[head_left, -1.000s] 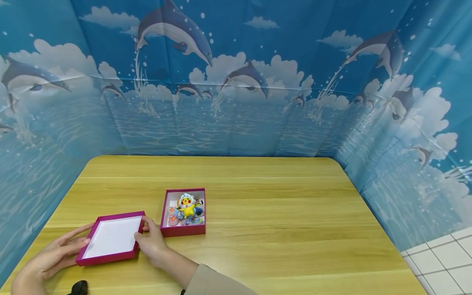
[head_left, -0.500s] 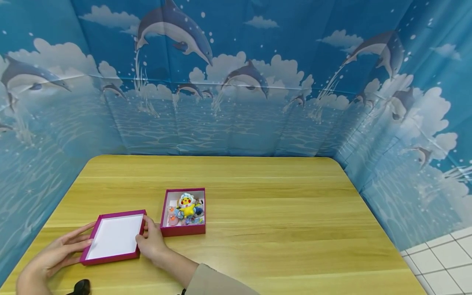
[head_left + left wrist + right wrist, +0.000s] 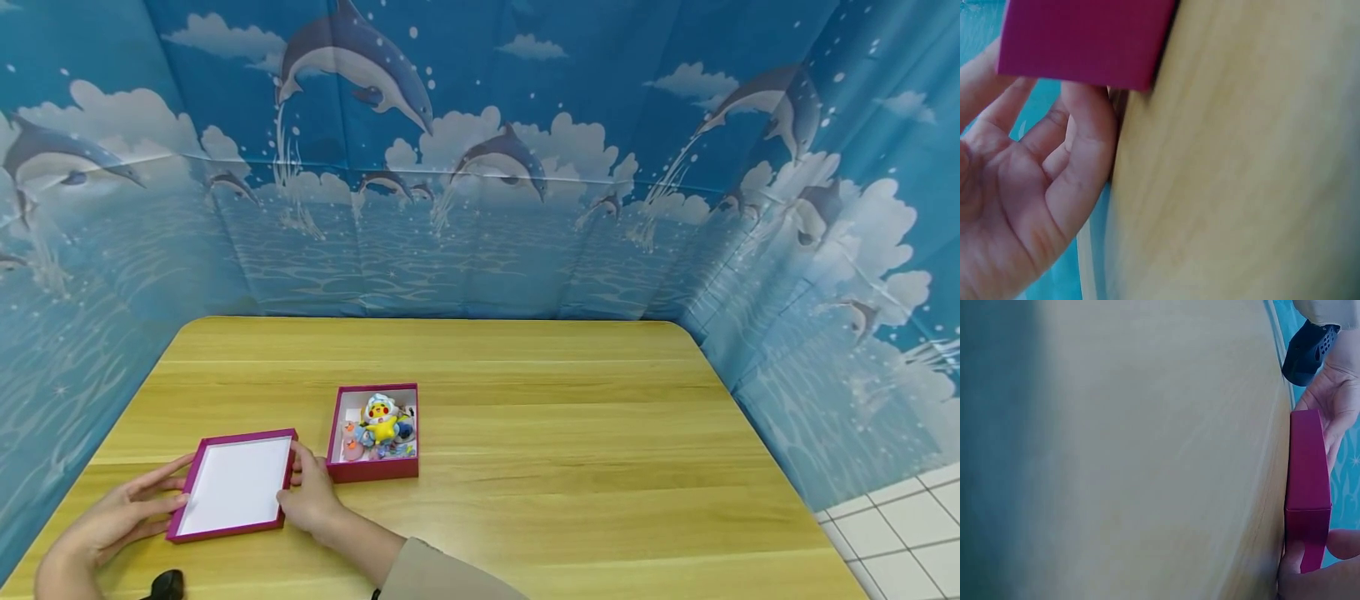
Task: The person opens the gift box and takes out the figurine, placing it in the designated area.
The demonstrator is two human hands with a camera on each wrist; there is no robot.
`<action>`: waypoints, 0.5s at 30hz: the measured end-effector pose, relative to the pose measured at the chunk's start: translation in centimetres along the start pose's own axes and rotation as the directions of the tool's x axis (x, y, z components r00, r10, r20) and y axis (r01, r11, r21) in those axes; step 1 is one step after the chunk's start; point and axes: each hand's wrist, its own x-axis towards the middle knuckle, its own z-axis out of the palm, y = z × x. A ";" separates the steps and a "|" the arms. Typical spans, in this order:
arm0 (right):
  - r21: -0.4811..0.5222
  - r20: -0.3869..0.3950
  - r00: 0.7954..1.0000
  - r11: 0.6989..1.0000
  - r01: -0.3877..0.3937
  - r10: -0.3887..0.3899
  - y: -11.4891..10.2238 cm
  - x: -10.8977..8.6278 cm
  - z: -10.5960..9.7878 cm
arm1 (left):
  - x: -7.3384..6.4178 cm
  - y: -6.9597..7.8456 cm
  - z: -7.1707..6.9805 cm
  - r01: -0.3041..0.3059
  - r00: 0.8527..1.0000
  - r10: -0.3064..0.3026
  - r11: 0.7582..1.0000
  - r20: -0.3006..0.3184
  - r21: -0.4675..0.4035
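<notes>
Lid (image 3: 232,483) in half-closed grip of both hands (image 3: 120,515) (image 3: 309,497)

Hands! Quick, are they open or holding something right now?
Left hand: holding the pink lid by its left edge.
Right hand: holding the lid's right edge.

There are two hands (image 3: 120,521) (image 3: 309,496), one lid (image 3: 236,483), one box (image 3: 375,472) and one table (image 3: 562,467).

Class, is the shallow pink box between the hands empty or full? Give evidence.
Empty: in the head view, the shallow pink box shows only a bare white inside.
</notes>
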 end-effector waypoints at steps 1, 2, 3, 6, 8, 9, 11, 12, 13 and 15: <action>-0.005 0.001 1.000 1.000 0.005 -0.005 0.0 0.0 0.0 | 0.0 0.0 0.0 -0.005 1.000 0.005 1.000 0.009 -0.007; -0.010 0.000 1.000 1.000 0.009 -0.009 0.0 0.0 0.0 | 0.0 0.0 0.0 -0.013 1.000 0.013 1.000 0.024 -0.013; -0.017 -0.001 1.000 1.000 0.009 -0.009 0.1 0.0 -0.1 | 0.0 0.1 0.0 -0.017 0.999 0.018 1.000 0.036 -0.019; -0.027 -0.005 1.000 1.000 0.006 -0.006 0.2 0.0 -0.1 | 0.0 0.1 -0.1 -0.026 0.998 0.028 0.999 0.059 -0.029; -0.025 -0.004 1.000 1.000 -0.001 0.001 0.1 0.0 -0.1 | 0.0 0.1 -0.1 -0.027 0.998 0.029 0.999 0.064 -0.031; -0.026 -0.003 1.000 1.000 -0.001 0.000 0.1 0.0 -0.1 | 0.0 0.1 -0.1 -0.026 0.998 0.027 0.999 0.063 -0.029; -0.021 -0.001 1.000 1.000 -0.001 0.001 0.1 0.1 -0.1 | -0.1 0.1 -0.1 -0.023 0.998 0.024 0.999 0.062 -0.026; -0.022 0.001 1.000 1.000 -0.002 0.002 0.1 0.1 -0.1 | -0.1 0.1 -0.1 -0.021 0.998 0.022 0.999 0.062 -0.025; -0.022 0.002 1.000 1.000 -0.002 0.002 0.1 0.1 -0.1 | -0.1 0.1 -0.1 -0.020 0.998 0.021 1.000 0.062 -0.023; -0.023 0.002 1.000 1.000 -0.003 0.003 0.1 0.1 -0.1 | -0.1 0.2 -0.1 -0.020 0.998 0.021 1.000 0.062 -0.022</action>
